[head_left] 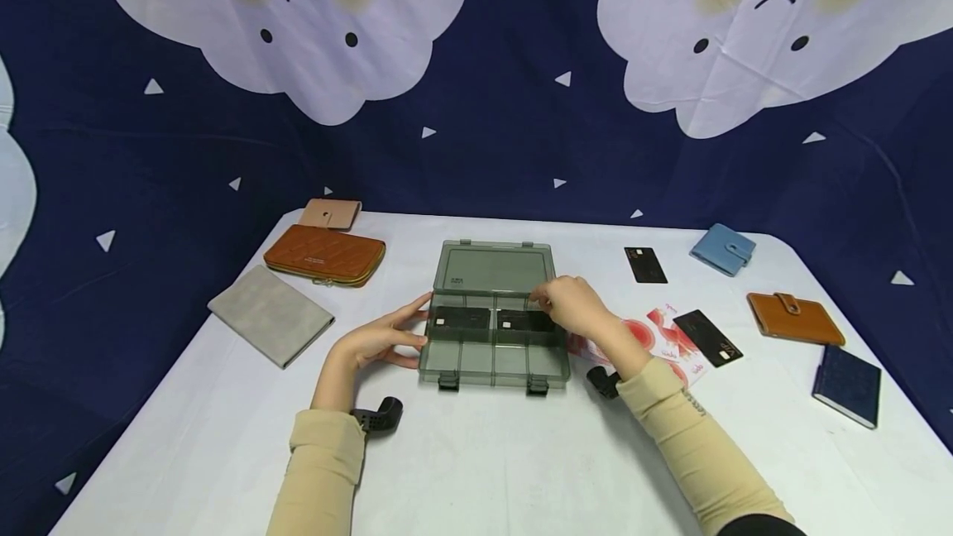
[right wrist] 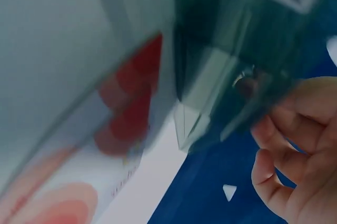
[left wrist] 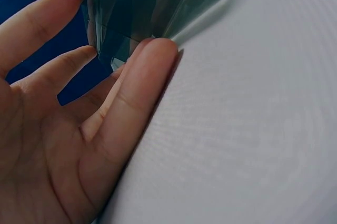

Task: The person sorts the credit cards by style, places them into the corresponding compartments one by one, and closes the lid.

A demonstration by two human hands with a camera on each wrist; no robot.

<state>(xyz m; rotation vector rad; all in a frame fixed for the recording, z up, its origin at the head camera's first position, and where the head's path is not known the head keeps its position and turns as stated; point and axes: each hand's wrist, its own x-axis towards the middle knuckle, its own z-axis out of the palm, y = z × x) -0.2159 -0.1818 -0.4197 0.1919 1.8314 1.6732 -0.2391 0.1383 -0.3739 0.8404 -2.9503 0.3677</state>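
Two black cards (head_left: 493,320) are seen lying side by side in the rear compartments of a smoky transparent plastic organiser box (head_left: 493,358), which stands near the middle of the white table (head_left: 476,453) with its lid (head_left: 493,266) raised at the back. The box's left wall is touched by the left hand (head_left: 380,342), whose fingers (left wrist: 142,84) are held straight and spread, gripping nothing. The right hand (head_left: 573,308) is placed over the rear right compartment, its fingers (right wrist: 274,171) curled at the lid's right edge; whether the lid is actually pinched cannot be told. Just right of the box a red-and-white printed card (head_left: 670,337) is laid, with two more black cards (head_left: 707,337) beyond. Wallets in tan (head_left: 324,255), pink, blue (head_left: 722,249) and brown (head_left: 795,318) are spread towards the table's edges.
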